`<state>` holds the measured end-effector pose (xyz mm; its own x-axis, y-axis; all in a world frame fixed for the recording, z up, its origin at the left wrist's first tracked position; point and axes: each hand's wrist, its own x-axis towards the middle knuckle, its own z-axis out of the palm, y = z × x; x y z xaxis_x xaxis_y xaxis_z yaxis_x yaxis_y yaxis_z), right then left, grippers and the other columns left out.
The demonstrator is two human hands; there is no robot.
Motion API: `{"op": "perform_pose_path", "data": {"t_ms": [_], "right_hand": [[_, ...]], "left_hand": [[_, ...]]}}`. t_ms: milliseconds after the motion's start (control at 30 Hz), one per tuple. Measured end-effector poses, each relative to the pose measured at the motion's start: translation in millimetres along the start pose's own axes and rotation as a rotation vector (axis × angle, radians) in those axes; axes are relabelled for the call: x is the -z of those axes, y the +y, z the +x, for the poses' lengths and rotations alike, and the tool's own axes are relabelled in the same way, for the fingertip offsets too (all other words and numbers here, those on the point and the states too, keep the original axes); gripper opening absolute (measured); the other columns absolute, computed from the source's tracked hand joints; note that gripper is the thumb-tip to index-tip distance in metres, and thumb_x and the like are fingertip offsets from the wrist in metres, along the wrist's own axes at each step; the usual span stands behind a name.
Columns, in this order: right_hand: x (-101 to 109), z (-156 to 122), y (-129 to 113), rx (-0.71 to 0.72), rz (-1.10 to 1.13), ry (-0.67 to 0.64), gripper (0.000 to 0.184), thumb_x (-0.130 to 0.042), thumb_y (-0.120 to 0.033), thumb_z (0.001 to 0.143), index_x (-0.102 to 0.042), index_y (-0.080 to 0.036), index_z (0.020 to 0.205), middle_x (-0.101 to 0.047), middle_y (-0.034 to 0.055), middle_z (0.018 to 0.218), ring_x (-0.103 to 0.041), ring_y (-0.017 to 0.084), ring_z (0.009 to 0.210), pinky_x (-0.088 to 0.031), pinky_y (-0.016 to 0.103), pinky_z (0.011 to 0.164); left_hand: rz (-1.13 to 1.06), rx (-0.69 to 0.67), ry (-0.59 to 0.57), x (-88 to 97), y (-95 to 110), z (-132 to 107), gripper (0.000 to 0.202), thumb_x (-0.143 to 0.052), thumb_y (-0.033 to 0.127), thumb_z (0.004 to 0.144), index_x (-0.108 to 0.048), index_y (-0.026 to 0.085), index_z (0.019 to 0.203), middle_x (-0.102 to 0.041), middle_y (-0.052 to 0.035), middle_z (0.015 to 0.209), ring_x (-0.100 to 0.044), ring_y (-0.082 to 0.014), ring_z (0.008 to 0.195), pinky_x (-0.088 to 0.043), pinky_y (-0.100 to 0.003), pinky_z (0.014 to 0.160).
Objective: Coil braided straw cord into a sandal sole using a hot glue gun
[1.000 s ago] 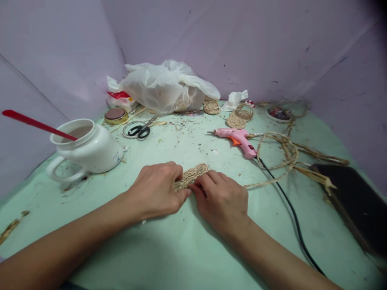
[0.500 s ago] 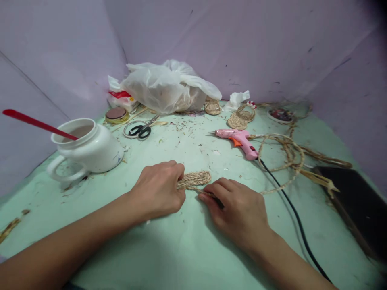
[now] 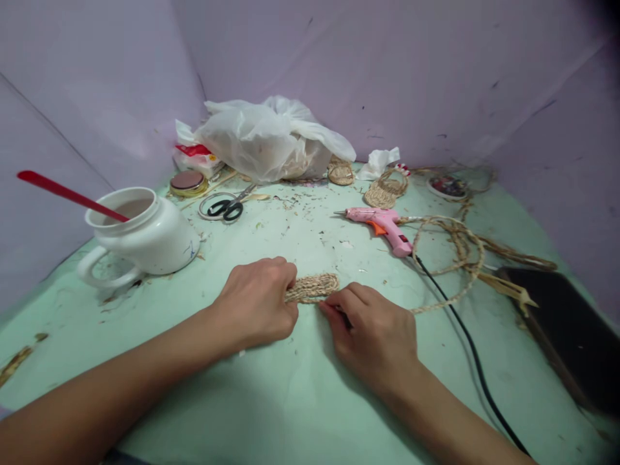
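A small flat oval of coiled braided straw (image 3: 314,286) lies on the pale green table (image 3: 290,400) in front of me. My left hand (image 3: 256,303) is closed over its left end, fingers curled on it. My right hand (image 3: 375,332) sits just to the right and below, fingers pinched on the braided straw cord (image 3: 450,294) where it meets the oval's lower edge. The cord runs off right into a loose coil.
A pink glue gun (image 3: 382,223) with a black cable (image 3: 472,361) lies beyond my right hand. A white jug (image 3: 145,236) with a red stick stands at left. Scissors (image 3: 225,208), a plastic bag (image 3: 271,139), woven straw pieces (image 3: 385,190) and a dark tray (image 3: 576,329) surround.
My right hand slid off the oval to its lower right edge and pinched the cord. The oval turned to lie more level. My left hand stayed on its left end.
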<state>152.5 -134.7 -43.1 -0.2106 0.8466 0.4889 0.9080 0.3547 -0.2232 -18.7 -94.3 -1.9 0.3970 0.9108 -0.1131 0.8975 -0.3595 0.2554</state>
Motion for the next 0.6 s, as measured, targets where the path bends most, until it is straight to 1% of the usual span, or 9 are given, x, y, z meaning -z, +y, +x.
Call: {"op": "perform_pose_path", "data": {"t_ms": [167, 367, 500, 600], "right_hand": [[-2, 2, 1, -0.020, 0.005, 0.007, 0.022, -0.054, -0.026, 0.078, -0.062, -0.018, 0.060, -0.060, -0.0005, 0.056, -0.055, 0.013, 0.054, -0.023, 0.025, 0.045], [-1, 2, 6, 0.037, -0.049, 0.025, 0.029, -0.052, -0.029, 0.082, -0.064, -0.018, 0.058, -0.059, -0.0001, 0.054, -0.054, 0.013, 0.051, -0.022, 0.026, 0.045], [4, 1, 11, 0.033, 0.026, -0.031, 0.024, -0.053, -0.030, 0.083, -0.068, -0.020, 0.066, -0.062, -0.0008, 0.058, -0.057, 0.013, 0.055, -0.025, 0.026, 0.047], [4, 2, 13, 0.021, 0.044, -0.072, 0.027, -0.051, -0.029, 0.084, -0.067, -0.019, 0.066, -0.060, -0.0003, 0.057, -0.056, 0.013, 0.053, -0.025, 0.025, 0.046]], "left_hand": [[0.006, -0.013, 0.000, 0.6, 0, 0, 0.006, -0.048, 0.026, 0.070, -0.049, 0.020, 0.069, -0.058, -0.0021, 0.077, -0.054, -0.0189, 0.070, -0.030, -0.029, 0.055], [-0.013, 0.016, 0.002, 1.0, 1, 1, 0.006, -0.049, 0.026, 0.069, -0.051, 0.020, 0.071, -0.060, -0.0020, 0.076, -0.054, -0.0186, 0.069, -0.031, -0.029, 0.055], [-0.025, 0.035, 0.001, 1.4, 1, 1, 0.007, -0.050, 0.026, 0.068, -0.052, 0.021, 0.072, -0.061, -0.0021, 0.076, -0.055, -0.0187, 0.068, -0.031, -0.029, 0.055], [-0.022, 0.027, 0.005, 1.5, 1, 1, 0.006, -0.050, 0.026, 0.068, -0.052, 0.021, 0.070, -0.061, -0.0018, 0.075, -0.054, -0.0188, 0.067, -0.031, -0.029, 0.054]]}}
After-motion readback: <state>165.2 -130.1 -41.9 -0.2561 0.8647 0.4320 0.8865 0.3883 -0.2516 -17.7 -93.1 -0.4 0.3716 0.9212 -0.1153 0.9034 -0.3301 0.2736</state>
